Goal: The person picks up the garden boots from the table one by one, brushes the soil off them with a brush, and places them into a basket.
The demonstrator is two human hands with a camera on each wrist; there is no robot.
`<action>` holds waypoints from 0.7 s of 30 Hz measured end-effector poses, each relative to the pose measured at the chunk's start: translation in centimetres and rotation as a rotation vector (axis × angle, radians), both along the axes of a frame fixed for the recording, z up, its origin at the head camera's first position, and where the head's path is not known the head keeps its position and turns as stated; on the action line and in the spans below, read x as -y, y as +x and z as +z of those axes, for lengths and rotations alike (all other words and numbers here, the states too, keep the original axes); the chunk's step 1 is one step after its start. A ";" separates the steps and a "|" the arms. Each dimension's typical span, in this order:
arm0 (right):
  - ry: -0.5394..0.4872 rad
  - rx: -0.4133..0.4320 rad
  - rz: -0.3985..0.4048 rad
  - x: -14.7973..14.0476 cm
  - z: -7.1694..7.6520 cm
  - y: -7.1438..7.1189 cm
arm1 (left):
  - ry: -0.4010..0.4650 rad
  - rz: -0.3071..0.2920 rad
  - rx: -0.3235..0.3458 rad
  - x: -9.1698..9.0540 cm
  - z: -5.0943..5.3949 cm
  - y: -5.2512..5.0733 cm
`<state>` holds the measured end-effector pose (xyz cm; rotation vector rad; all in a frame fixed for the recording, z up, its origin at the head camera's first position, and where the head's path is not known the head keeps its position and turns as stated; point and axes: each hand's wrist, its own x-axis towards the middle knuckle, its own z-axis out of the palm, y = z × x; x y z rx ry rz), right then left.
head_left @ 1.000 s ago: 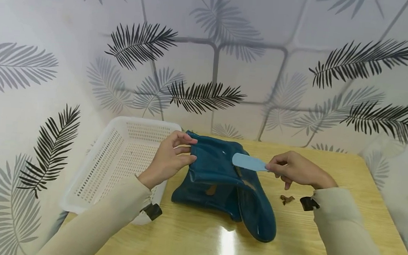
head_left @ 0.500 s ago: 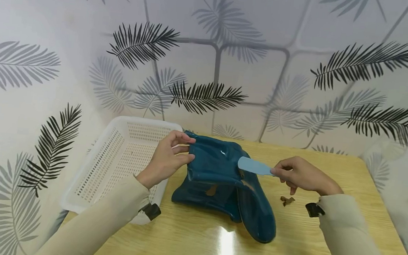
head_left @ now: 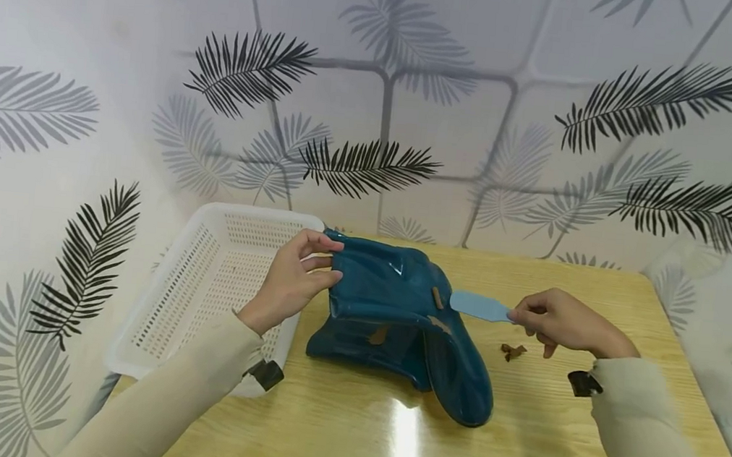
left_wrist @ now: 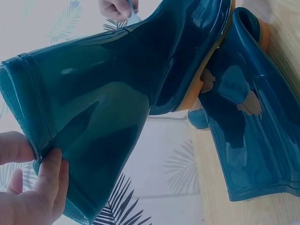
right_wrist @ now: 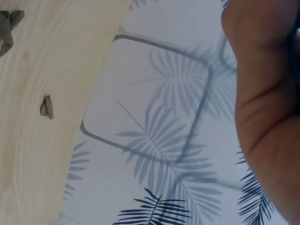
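The left hand [head_left: 293,273] pinches the rim of a glossy teal rubber boot [head_left: 378,277], its thumb and fingers on both sides of the edge; the left wrist view shows this hand [left_wrist: 37,187] and the raised boot shaft [left_wrist: 103,93]. A second teal boot [left_wrist: 262,140] with brown patches [left_wrist: 250,104] lies under it on the table. In the right hand [head_left: 570,320] a light blue flat scraper [head_left: 480,306] is pinched by its narrow end, its blade just right of a brown piece [head_left: 438,298] on the upper boot.
A white perforated basket [head_left: 170,298] stands at the left of the wooden table [head_left: 348,430]. Crumpled brown bits [head_left: 513,352] lie on the table below the right hand, and another small brown bit [right_wrist: 47,108] shows in the right wrist view. Leaf-patterned wall behind.
The right hand and scraper have moved right, off the upper boot's surface, uncovering the brown piece. The left hand has kept its grip, with the boot rim shifted slightly left.
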<state>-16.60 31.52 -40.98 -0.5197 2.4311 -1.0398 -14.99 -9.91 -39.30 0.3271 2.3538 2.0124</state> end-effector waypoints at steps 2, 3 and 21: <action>-0.013 -0.028 -0.008 0.1 0.2 0.0 | 0.001 -0.001 -0.003 0.0 -0.1 0.0; -0.030 -0.037 -0.005 0.4 0.2 0.0 | 0.005 -0.002 -0.003 0.0 -0.1 0.0; -0.028 -0.022 -0.081 -0.9 -0.4 -0.2 | 0.019 -0.001 0.007 0.0 -0.5 0.1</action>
